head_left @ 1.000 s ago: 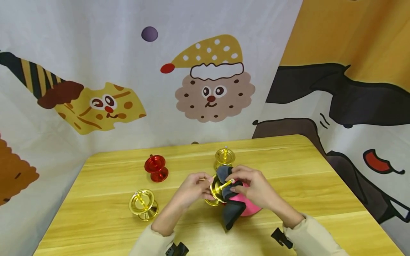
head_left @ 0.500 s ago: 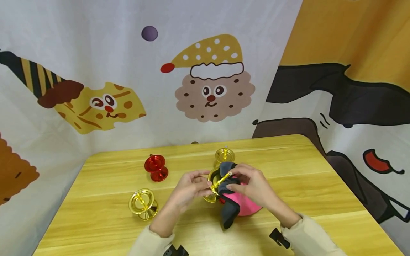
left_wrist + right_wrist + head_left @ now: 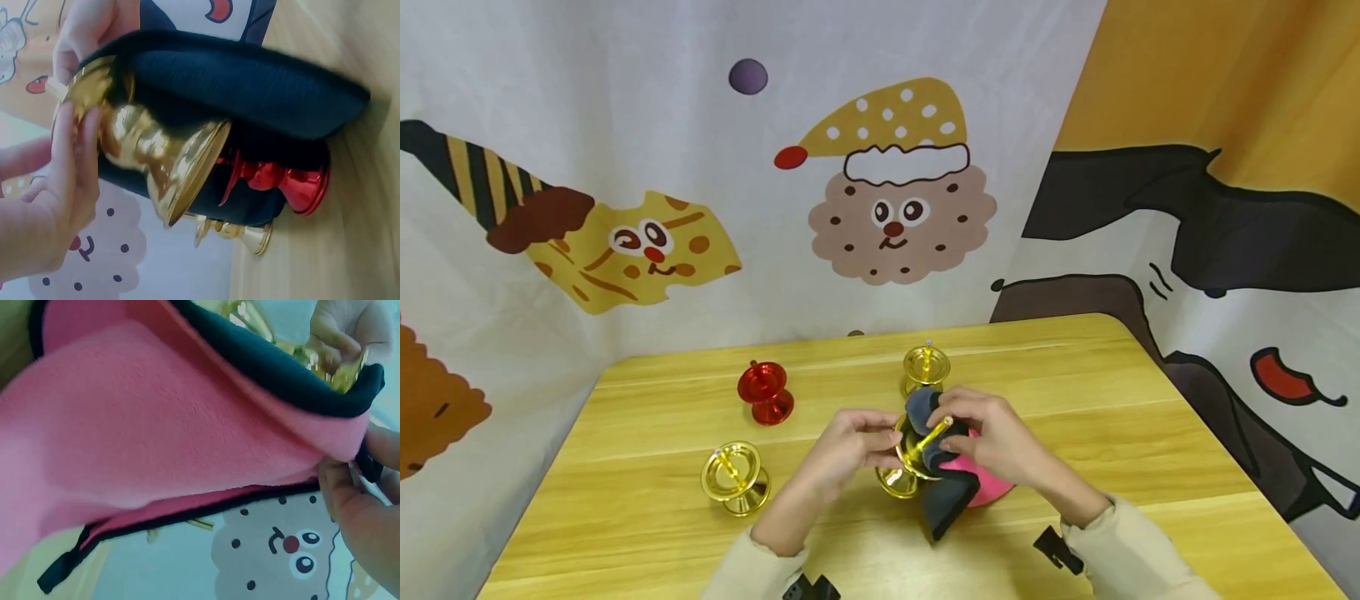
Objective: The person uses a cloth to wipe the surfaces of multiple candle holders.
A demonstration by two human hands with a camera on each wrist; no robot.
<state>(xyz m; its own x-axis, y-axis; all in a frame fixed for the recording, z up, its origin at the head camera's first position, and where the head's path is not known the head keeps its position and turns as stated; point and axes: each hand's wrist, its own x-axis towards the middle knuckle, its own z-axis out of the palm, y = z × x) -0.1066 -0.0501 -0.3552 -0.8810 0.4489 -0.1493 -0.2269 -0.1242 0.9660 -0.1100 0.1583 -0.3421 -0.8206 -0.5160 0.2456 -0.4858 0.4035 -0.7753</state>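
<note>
My left hand (image 3: 846,446) grips a gold candle holder (image 3: 137,137) by its dish, lifted and tilted. A yellow stick rises from the dish. In my right hand (image 3: 992,429) is a cloth (image 3: 137,425), pink on one face and dark blue-grey on the other, with black edging. The dark face lies against the holder's dish, and the loose end (image 3: 951,500) hangs toward the front of the table. A red candle holder (image 3: 306,187) stands behind the cloth in the left wrist view; the head view hides it. The right fingers are partly hidden by the cloth.
Another gold candle holder (image 3: 748,496) stands at the left, with a red one (image 3: 767,400) behind it. Just beyond my hands, a further gold holder (image 3: 927,365) stands near the back of the wooden table (image 3: 647,517). A printed curtain (image 3: 685,333) hangs behind the table.
The held gold holder has tilted, so its base shows more fully. My right hand and the cloth shifted slightly down and right since half a second ago; the standing holders stayed put.
</note>
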